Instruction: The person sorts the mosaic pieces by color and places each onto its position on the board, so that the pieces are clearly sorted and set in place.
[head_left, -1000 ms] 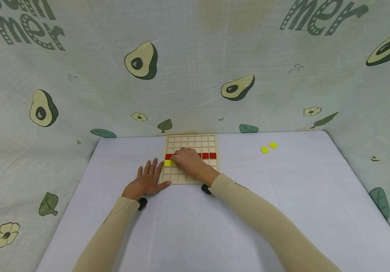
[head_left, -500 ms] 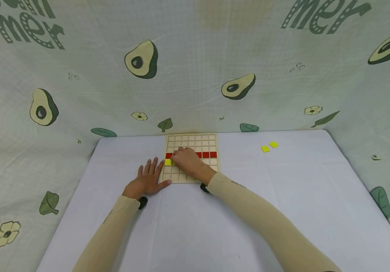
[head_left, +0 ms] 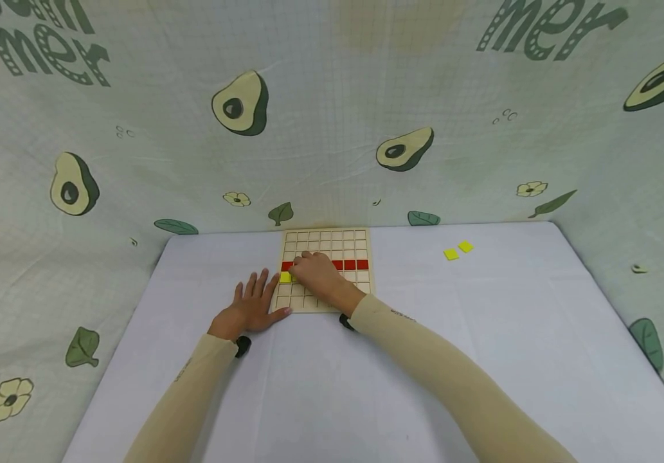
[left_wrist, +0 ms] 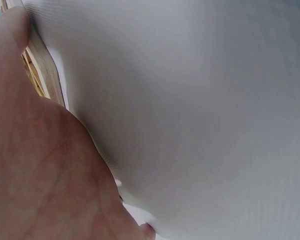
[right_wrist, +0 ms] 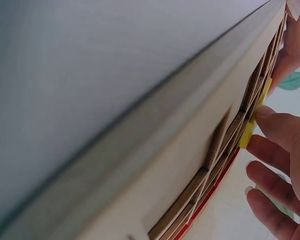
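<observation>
A pale wooden grid board (head_left: 337,236) lies at the far middle of the table. My left hand (head_left: 253,307) rests flat beside its left edge, fingers spread and the thumb at the front left corner. In the left wrist view, the palm (left_wrist: 50,165) is close to the board's side (left_wrist: 49,75). My right hand (head_left: 321,278) reaches over the board, its thumb and index finger pinching a yellow square tile (right_wrist: 247,134). Left of it, another yellow tile (head_left: 285,277) sits in the grid. A row of red tiles (head_left: 350,264) runs just behind, its middle hidden by the right hand.
Two loose yellow tiles (head_left: 451,254) lie on the white tabletop (head_left: 332,386), right of the board. A printed cloth (head_left: 320,96) with avocados and leaves rises behind the table and along both sides.
The right wrist and sleeve have shifted slightly left while the fingers stay at about the same spot on the board. The left hand and the tiles look unmoved.
</observation>
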### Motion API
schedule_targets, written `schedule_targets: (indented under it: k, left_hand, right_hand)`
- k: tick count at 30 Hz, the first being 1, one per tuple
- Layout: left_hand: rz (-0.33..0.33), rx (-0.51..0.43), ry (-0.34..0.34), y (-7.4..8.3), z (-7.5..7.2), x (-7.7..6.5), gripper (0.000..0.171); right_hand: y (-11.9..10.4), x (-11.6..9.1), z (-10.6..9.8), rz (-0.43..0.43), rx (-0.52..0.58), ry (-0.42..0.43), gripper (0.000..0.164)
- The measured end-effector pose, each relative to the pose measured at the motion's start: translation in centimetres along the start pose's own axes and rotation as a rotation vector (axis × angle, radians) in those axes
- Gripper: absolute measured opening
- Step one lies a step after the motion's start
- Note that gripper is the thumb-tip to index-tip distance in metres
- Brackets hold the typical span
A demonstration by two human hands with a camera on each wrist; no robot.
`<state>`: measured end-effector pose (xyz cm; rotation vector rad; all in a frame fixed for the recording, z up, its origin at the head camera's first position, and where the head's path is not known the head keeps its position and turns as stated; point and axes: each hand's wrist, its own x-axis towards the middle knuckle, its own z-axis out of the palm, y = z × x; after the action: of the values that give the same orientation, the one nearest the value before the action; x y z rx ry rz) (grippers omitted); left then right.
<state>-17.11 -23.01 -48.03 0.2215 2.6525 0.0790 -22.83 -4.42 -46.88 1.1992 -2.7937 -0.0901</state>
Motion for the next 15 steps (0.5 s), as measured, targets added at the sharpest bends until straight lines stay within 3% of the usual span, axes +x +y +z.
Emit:
schedule_targets:
  k: [15]
  left_hand:
    - [0.012, -0.014, 0.036, -0.8, 1.2, 1.0, 0.097]
  right_hand:
    - [0.3, -1.5, 0.0, -0.019, -0.014, 0.021, 0.021]
